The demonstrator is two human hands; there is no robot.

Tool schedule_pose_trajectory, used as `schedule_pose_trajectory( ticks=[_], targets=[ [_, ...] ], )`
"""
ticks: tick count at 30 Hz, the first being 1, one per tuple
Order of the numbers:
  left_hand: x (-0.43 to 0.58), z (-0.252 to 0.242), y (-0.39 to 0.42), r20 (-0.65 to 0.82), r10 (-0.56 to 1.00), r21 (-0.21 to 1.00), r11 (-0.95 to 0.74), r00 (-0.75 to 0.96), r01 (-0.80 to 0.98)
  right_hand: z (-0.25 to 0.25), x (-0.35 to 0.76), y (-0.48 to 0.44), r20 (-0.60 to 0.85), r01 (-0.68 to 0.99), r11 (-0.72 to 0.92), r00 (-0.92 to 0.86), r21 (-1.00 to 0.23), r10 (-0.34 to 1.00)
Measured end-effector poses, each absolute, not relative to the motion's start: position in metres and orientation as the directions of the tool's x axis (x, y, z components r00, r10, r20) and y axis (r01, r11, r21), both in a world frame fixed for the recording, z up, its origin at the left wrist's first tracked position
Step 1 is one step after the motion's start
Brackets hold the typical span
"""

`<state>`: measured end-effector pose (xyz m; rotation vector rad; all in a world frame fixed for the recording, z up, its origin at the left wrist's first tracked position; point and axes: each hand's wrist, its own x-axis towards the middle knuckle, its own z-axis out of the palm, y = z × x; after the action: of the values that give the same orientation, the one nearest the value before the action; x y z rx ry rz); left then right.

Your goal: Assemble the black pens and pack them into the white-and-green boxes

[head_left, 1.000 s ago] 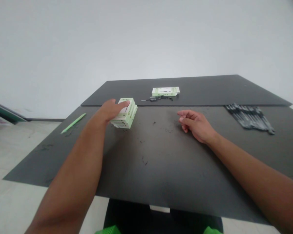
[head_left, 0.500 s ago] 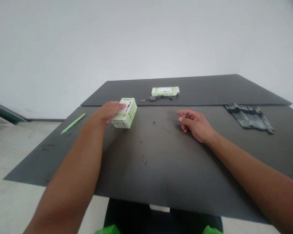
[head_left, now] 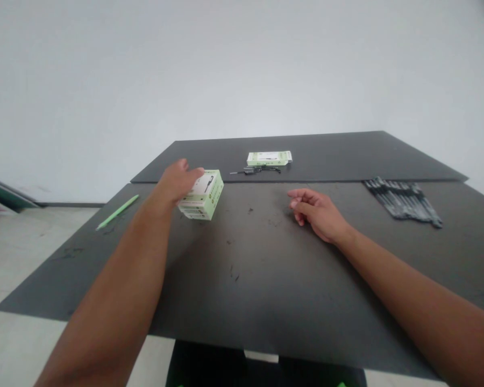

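My left hand (head_left: 177,181) is at a small stack of pale green and white cartons (head_left: 201,198) on the dark table. Its thumb lies over the top carton's near-left part, while the other visible fingers are raised and spread from the thumb. My right hand (head_left: 317,214) hovers low over or rests on the table, to the right of the stack. It holds nothing I can see; the forefinger is stretched out and the lower fingers are loosely curled.
Further back lies a single flat carton (head_left: 269,158), with several thin black pen-like pieces (head_left: 258,170) in front. A row of clear-and-black pens (head_left: 403,201) lies at right. A green pen (head_left: 118,212) is at left. A seam crosses the table (head_left: 242,290).
My left fingers have lifted and spread away from the carton stack, the thumb still over its top. My right hand keeps its pose. The whole view has shifted slightly.
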<state>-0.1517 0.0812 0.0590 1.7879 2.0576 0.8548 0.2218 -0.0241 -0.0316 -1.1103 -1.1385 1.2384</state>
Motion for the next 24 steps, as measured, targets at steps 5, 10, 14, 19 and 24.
schedule_pose_trajectory(
  ticks=[5,10,14,19,24],
  targets=[
    [-0.099,0.091,0.102,0.248,0.969,0.424,-0.118,0.011,0.898,-0.030,0.224,-0.022,0.015,-0.104,0.016,0.012,-0.994,1.000],
    [-0.030,0.097,0.145,0.127,0.958,0.224,-0.280,0.257,0.934,-0.033,0.229,-0.017,0.015,-0.102,0.013,-0.015,-0.995,1.000],
    [0.015,0.083,0.188,-0.042,0.924,-0.014,-0.380,0.379,0.925,-0.031,0.233,-0.013,0.010,-0.098,0.008,-0.021,-0.995,1.000],
    [0.041,0.069,0.235,-0.118,0.896,-0.059,-0.436,0.427,0.898,-0.029,0.236,-0.010,0.000,-0.062,-0.003,-0.037,-0.998,0.999],
    [0.053,0.050,0.268,-0.177,0.875,-0.028,-0.462,0.451,0.886,-0.030,0.239,-0.005,-0.017,-0.046,-0.020,-0.059,-0.999,0.998]
  ],
)
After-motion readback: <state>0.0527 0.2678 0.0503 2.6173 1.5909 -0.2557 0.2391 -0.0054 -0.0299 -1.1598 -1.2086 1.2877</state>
